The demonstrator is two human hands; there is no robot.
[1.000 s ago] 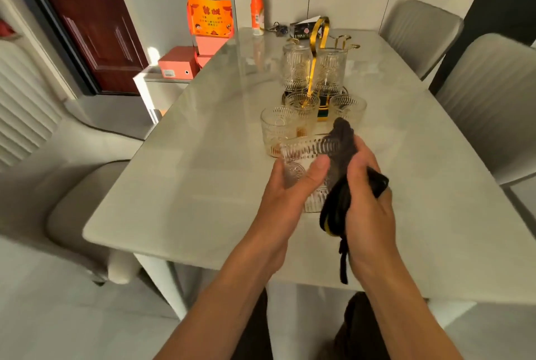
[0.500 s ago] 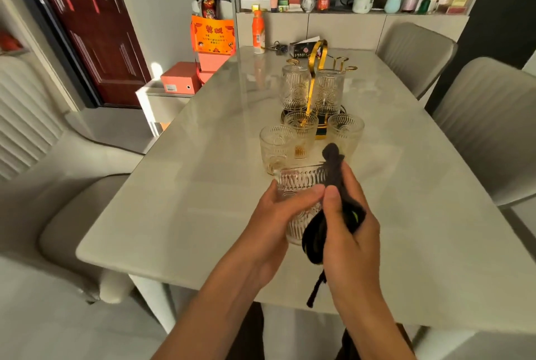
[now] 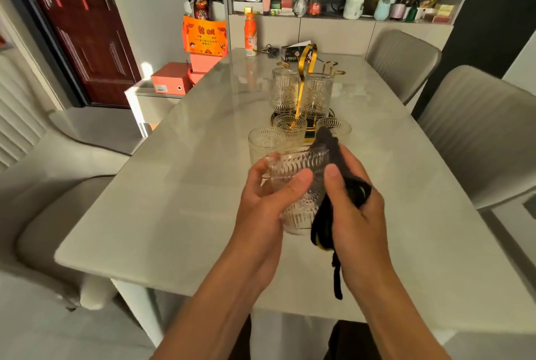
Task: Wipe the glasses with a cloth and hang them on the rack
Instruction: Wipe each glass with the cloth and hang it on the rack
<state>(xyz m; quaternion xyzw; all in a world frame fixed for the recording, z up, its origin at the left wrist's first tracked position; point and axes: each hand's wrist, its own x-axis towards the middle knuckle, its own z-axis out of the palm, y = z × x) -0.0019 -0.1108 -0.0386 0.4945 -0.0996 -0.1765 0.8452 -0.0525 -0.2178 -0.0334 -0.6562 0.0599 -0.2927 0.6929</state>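
Pale glossy stone table with padded grey chairs around it.

Above its near edge the left hand curls round a ribbed clear glass; the right hand pinches a dark soft cloth against its rim. Beyond stand three ribbed tumblers and a gold wire rack holding two upturned glasses.

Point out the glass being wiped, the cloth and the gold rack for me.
glass [image 3: 298,182]: head view, ribbed side wall.
cloth [image 3: 329,142]: head view, upper end by the rim.
gold rack [image 3: 308,53]: head view, top loop handle.
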